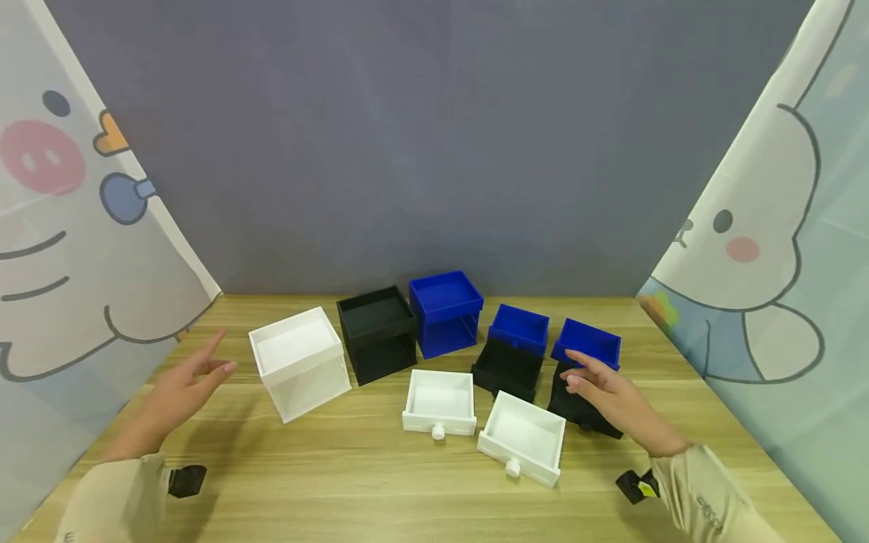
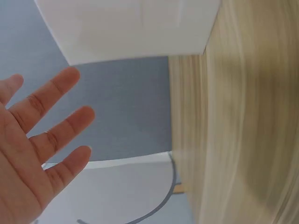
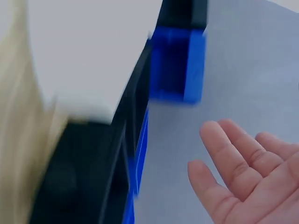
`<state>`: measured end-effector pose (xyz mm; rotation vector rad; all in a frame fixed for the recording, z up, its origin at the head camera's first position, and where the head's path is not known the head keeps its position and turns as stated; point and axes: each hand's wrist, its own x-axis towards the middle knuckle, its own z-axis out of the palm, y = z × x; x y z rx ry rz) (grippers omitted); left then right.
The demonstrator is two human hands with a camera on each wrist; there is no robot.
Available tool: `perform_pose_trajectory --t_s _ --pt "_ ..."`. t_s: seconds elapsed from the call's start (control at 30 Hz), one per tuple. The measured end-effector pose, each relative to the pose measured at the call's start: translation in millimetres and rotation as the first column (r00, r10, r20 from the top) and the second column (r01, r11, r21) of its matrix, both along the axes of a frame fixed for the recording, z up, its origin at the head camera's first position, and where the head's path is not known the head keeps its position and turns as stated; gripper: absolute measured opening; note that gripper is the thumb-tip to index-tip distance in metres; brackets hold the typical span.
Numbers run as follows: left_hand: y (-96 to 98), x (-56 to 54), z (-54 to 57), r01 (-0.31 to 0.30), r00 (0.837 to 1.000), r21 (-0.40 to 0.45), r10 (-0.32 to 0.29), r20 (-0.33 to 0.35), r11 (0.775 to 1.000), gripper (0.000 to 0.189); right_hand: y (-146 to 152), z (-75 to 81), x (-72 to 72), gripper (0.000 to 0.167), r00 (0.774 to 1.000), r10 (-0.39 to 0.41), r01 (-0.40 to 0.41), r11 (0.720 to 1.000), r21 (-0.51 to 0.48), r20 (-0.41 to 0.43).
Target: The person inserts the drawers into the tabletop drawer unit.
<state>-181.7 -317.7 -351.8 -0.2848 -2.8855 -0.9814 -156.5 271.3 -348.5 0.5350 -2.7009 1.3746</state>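
Note:
My left hand [image 1: 179, 392] is held up left of a white box-shaped drawer housing [image 1: 295, 354], fingers extended and apart from it. In the left wrist view the spread fingers [image 2: 51, 100] hold nothing. On the right, my other hand [image 1: 621, 403] hovers over a black drawer [image 1: 573, 403] and the near edge of a blue drawer [image 1: 589, 341], overlapping both in the head view. Its fingers are loosely extended with nothing between them. Two white drawers with round knobs, the left one [image 1: 441, 400] and the right one [image 1: 524, 431], lie in front.
A black housing [image 1: 376, 320] and a blue housing [image 1: 444, 298] stand right of the white one. Another blue drawer [image 1: 521, 326] and black drawer [image 1: 505, 369] adjoin each other right of them. A grey backdrop [image 1: 421, 151] rises behind the wooden table [image 1: 326, 483]; printed cloths flank it.

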Motion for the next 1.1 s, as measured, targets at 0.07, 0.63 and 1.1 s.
perform_pose_trajectory --t_s 0.07,0.63,1.1 --pt "2.0 -3.0 -3.9 0.006 1.0 0.028 -0.006 0.008 1.0 0.068 -8.0 -0.9 3.5 0.049 0.996 0.04 -0.033 0.995 -0.094 0.078" --pt "10.8 -18.1 -17.4 0.04 0.999 0.139 -0.043 0.023 0.989 0.062 -75.6 -32.9 21.5 0.056 0.754 0.448 -0.085 0.792 -0.604 0.481" --pt "18.4 -23.7 -22.1 -0.019 1.0 0.087 0.019 0.002 0.996 0.063 -138.8 -61.2 16.7 0.052 0.554 0.542 0.031 0.745 -0.666 0.632"
